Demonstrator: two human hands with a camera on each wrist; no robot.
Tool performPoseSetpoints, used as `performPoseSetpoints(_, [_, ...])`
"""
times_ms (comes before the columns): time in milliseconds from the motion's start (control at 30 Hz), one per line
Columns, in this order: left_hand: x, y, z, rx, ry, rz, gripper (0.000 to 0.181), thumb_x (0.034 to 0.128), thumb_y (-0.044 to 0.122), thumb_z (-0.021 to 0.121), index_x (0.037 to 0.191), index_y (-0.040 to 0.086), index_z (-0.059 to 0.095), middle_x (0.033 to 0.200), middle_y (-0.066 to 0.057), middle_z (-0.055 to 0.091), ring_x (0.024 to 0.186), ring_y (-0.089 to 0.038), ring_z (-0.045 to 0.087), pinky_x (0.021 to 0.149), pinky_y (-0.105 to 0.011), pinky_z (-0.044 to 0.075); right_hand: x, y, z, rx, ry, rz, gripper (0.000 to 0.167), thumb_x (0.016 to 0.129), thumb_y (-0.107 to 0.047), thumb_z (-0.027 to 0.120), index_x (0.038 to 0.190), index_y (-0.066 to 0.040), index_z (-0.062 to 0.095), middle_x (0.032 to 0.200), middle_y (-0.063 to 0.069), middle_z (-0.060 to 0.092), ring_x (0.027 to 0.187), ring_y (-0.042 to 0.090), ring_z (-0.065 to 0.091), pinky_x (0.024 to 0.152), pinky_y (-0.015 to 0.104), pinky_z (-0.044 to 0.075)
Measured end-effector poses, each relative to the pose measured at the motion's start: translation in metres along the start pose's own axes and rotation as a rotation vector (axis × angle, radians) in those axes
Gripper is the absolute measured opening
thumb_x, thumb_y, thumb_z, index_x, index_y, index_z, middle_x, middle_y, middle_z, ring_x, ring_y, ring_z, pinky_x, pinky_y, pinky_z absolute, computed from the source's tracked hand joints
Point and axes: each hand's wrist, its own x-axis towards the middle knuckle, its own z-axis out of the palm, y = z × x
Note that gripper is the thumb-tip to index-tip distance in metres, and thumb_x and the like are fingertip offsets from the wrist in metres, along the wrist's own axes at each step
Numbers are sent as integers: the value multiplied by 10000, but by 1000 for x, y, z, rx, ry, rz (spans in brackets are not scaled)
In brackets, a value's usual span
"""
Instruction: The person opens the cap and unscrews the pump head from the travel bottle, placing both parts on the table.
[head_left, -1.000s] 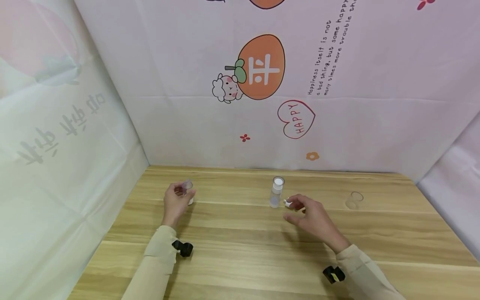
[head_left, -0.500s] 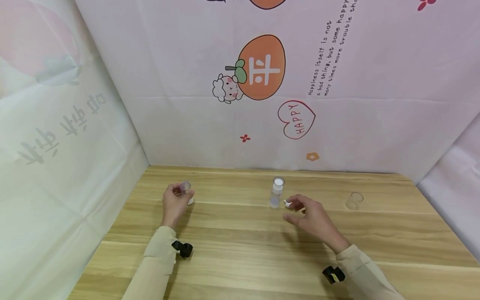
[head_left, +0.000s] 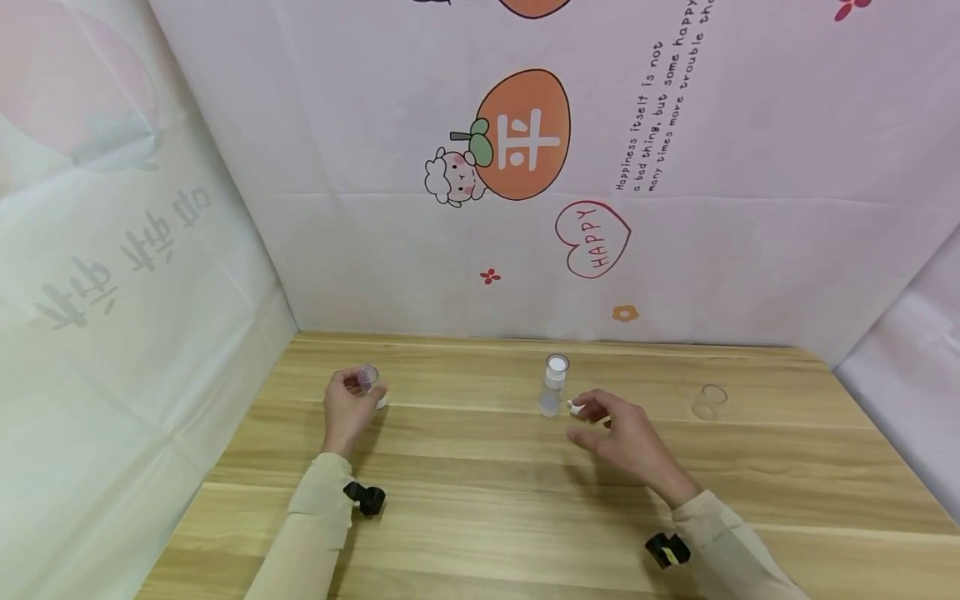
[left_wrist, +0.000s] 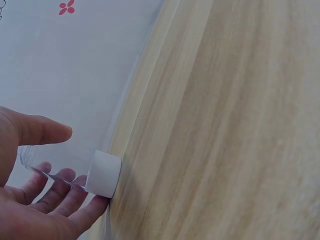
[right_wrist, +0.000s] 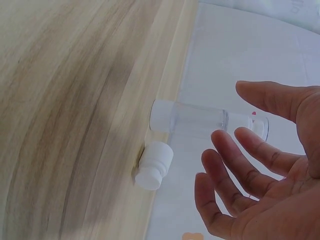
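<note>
At the left, a clear container with a white base (head_left: 382, 402) tilts toward my left hand (head_left: 348, 415). In the left wrist view the white base (left_wrist: 103, 174) touches the table; the fingers of my left hand (left_wrist: 42, 205) rest along the clear body while the thumb stands off it. A clear bottle with white parts (head_left: 552, 392) stands upright mid-table. Beside it lies a small white pump piece (head_left: 576, 408), (right_wrist: 155, 165). My right hand (head_left: 633, 433), (right_wrist: 265, 170) hovers right by both, fingers loosely bent, holding nothing.
A transparent cap or cup (head_left: 705, 405) is on the wooden table (head_left: 465, 500) to the right of my right hand. Printed cloth (head_left: 375, 250) hangs behind the table, with more cloth at both sides.
The clear top of the left container has leaned further left, toward my fingers, and my left hand has shifted slightly left. My right hand has stayed in place.
</note>
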Motion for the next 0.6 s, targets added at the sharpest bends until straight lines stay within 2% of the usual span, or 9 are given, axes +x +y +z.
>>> performPoseSetpoints(400, [-1, 2, -1, -10, 9, 17, 587, 879, 29, 741, 1356, -87, 419, 1309, -262, 495, 1201, -386, 505, 1036, -462, 436, 0, 0, 0, 8, -5, -3, 346, 867, -88, 804, 1172, -10, 662, 1014, 138, 705, 975, 349, 661, 802, 473, 528])
performPoseSetpoints(600, [-1, 9, -6, 13, 10, 62, 600, 875, 70, 754, 1369, -58, 438, 1306, -218, 500, 1237, -365, 478, 1068, -484, 378, 0, 0, 0, 9, -3, -14, 337, 861, -92, 810, 1157, -19, 666, 993, 117, 704, 965, 352, 660, 794, 475, 532])
